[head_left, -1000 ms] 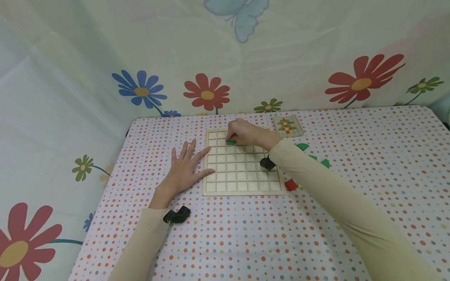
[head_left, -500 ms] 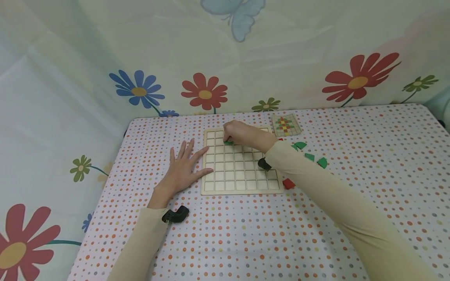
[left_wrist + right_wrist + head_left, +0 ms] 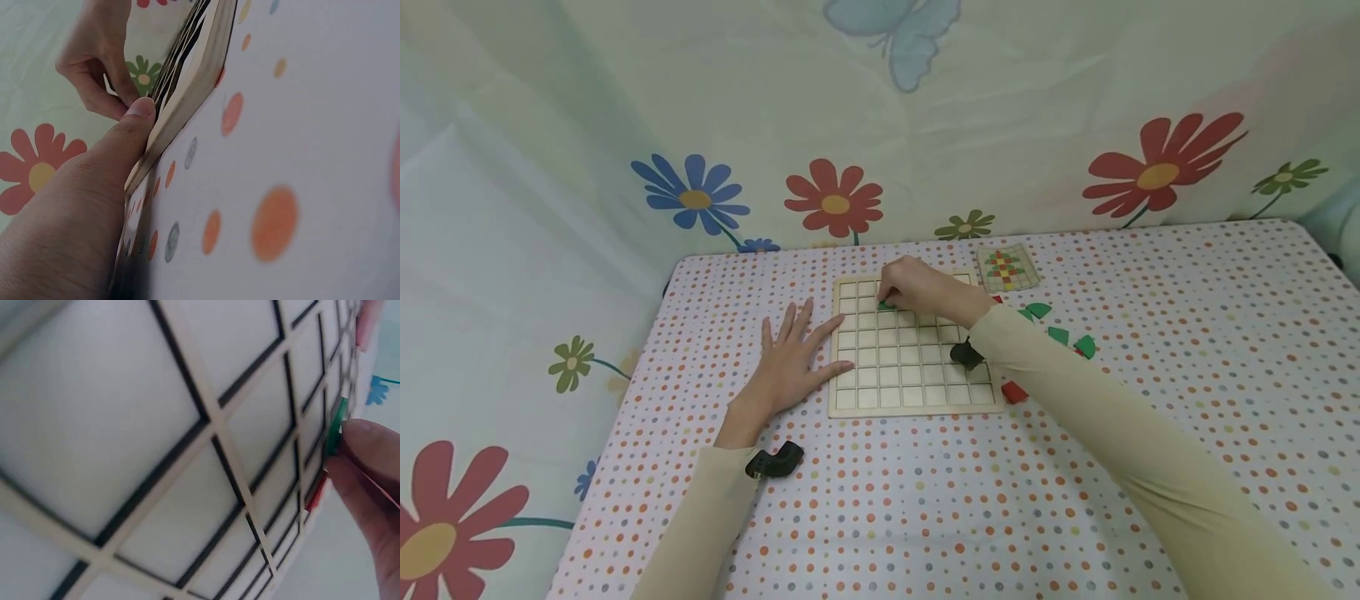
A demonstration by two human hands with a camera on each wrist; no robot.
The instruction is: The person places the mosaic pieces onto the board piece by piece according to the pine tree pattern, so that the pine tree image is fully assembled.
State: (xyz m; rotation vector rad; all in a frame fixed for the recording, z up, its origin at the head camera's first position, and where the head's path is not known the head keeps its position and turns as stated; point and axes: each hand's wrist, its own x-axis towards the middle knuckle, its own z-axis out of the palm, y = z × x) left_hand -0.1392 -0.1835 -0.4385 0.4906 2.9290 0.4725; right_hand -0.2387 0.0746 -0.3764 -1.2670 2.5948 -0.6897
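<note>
A pale wooden grid board (image 3: 887, 355) lies on the dotted table. My right hand (image 3: 925, 292) reaches over its far part and pinches a small green piece (image 3: 336, 428) between thumb and fingers, down at a grid cell near the upper left. In the head view the fingers partly hide this piece. A red piece (image 3: 317, 492) shows just beyond it in the right wrist view. My left hand (image 3: 785, 367) rests on the table with fingers spread, its thumb (image 3: 134, 122) and index finger touching the board's left edge.
Right of the board lie loose green pieces (image 3: 1058, 335) and a red piece (image 3: 1014, 392), some partly behind the right sleeve. A pattern card (image 3: 1007, 267) with a tree design lies at the board's far right corner. A flowered cloth (image 3: 1030, 125) hangs behind the table.
The head view has shifted slightly. My right hand stays at almost the same cell with the green piece, moving only a little. The left hand keeps its place at the board's edge.
</note>
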